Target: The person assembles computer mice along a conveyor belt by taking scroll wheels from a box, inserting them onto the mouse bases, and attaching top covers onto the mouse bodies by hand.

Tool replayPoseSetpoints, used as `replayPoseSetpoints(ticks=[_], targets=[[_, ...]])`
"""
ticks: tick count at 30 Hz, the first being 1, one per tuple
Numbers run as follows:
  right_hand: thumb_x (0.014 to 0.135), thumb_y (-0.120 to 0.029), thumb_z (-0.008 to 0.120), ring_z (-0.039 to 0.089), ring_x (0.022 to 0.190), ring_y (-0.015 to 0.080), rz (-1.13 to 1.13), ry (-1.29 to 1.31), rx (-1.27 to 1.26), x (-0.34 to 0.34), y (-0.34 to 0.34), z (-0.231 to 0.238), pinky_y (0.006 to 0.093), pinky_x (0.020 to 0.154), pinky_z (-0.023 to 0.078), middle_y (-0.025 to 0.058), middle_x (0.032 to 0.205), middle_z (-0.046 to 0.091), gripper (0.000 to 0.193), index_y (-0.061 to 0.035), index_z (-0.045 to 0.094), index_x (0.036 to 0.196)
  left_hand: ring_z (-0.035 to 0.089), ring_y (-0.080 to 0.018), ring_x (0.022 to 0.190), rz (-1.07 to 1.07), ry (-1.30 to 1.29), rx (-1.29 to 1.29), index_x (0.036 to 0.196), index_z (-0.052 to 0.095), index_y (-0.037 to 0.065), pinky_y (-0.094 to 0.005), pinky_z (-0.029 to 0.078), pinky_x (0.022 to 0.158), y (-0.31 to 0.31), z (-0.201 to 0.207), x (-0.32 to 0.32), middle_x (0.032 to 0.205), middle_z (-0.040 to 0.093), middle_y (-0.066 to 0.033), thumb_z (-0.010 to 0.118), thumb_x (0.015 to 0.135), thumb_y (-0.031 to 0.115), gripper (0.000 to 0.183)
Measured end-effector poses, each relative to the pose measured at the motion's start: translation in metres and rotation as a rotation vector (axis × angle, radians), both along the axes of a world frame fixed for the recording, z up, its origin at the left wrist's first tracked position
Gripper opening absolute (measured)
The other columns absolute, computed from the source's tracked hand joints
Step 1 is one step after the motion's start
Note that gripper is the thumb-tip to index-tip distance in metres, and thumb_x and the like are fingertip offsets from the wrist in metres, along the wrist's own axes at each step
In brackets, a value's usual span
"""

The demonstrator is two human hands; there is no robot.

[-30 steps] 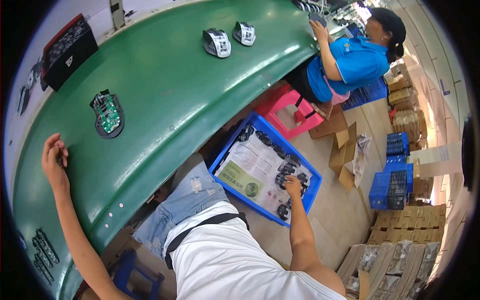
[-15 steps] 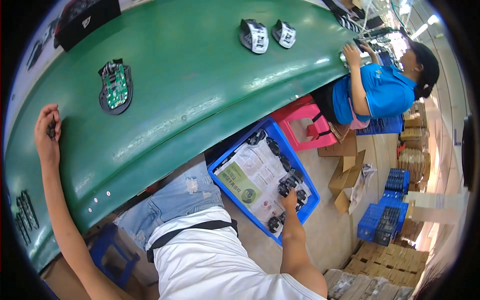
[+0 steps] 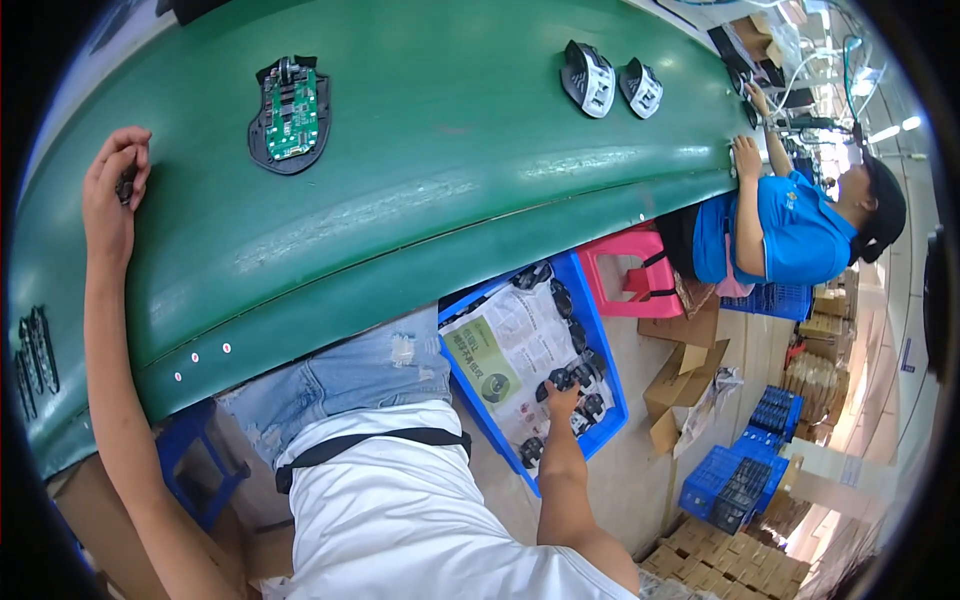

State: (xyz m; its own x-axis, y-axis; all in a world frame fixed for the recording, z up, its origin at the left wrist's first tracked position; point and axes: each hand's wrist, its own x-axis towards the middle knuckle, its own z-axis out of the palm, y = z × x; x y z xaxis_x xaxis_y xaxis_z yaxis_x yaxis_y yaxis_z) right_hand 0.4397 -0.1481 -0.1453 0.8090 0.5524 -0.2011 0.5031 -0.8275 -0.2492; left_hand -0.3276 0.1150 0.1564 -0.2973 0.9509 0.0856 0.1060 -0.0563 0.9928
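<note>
My left hand (image 3: 115, 200) rests at the left of the green table, its fingers curled round a small dark part (image 3: 126, 184) whose kind I cannot make out. Down in the blue crate (image 3: 611, 400), my right hand (image 3: 563, 400) grips a black rounded part (image 3: 560, 379) from above. Several similar black parts (image 3: 592, 408) lie there on a printed paper sheet (image 3: 511, 346). On the table, right of my left hand, sits an open dark mouse-shaped shell (image 3: 262, 148) with a green circuit board (image 3: 296, 118) in it.
Two white-and-black shells (image 3: 597, 85) stand farther along the table (image 3: 430, 120). Several dark strips (image 3: 38, 350) lie at its left edge. A co-worker in a blue shirt (image 3: 800, 235) works at the right. A pink stool (image 3: 625, 272), an open cardboard box (image 3: 685, 390) and blue crates (image 3: 735, 480) stand beyond my crate.
The view has shifted, so table things sit farther right and higher. My right hand has lifted slightly with a black part in its fingers. My left hand stays curled.
</note>
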Motion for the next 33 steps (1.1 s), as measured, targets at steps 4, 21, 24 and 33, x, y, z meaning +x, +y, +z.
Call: replayPoseSetpoints(ticks=[4,21,24,33], targets=[[0.074,-0.035,0.085,0.058,0.105,0.0258,-0.009,0.110,0.428,-0.011,0.018,0.015,0.0375,0.095,0.045,0.0173,0.119,0.061,0.075,-0.0002,0.053,0.133,0.041,-0.0024,0.060,0.031,-0.001,0.010,0.105,0.063,0.003,-0.0181,0.026,0.048,0.000,0.003,0.003,0.077,0.051,0.0035,0.051,0.094,0.016,0.021],[0.094,-0.026,0.057,0.058,0.109,0.0463,1.348,0.136,0.660,-0.473,0.309,0.393,0.0503,0.091,0.050,0.0249,0.133,0.047,0.049,-0.0116,0.046,0.139,0.047,-0.0039,0.062,-0.074,-0.044,0.090,0.085,0.066,0.001,-0.0218,0.038,0.055,-0.012,0.009,0.038,0.067,0.056,0.0021,0.051,0.084,0.002,0.015],[0.094,-0.030,0.057,0.058,0.101,0.0511,1.345,-0.009,0.495,-0.515,0.324,0.376,0.0555,0.083,0.051,0.0278,0.134,0.044,0.050,-0.0124,0.045,0.139,0.048,-0.0047,0.063,-0.059,0.029,0.122,0.084,0.066,0.000,-0.0234,0.040,0.057,-0.012,0.007,0.039,0.067,0.057,0.0013,0.055,0.083,0.004,0.012],[0.090,-0.027,0.060,0.046,0.111,0.0438,1.296,-0.236,0.421,-0.522,0.325,0.335,0.0532,0.091,0.045,0.0275,0.131,0.045,0.057,-0.0054,0.043,0.141,0.054,-0.0092,0.063,-0.063,0.094,0.103,0.084,0.066,-0.001,-0.0269,0.044,0.060,-0.013,0.016,0.043,0.070,0.062,-0.0048,0.057,0.082,0.005,0.011]])
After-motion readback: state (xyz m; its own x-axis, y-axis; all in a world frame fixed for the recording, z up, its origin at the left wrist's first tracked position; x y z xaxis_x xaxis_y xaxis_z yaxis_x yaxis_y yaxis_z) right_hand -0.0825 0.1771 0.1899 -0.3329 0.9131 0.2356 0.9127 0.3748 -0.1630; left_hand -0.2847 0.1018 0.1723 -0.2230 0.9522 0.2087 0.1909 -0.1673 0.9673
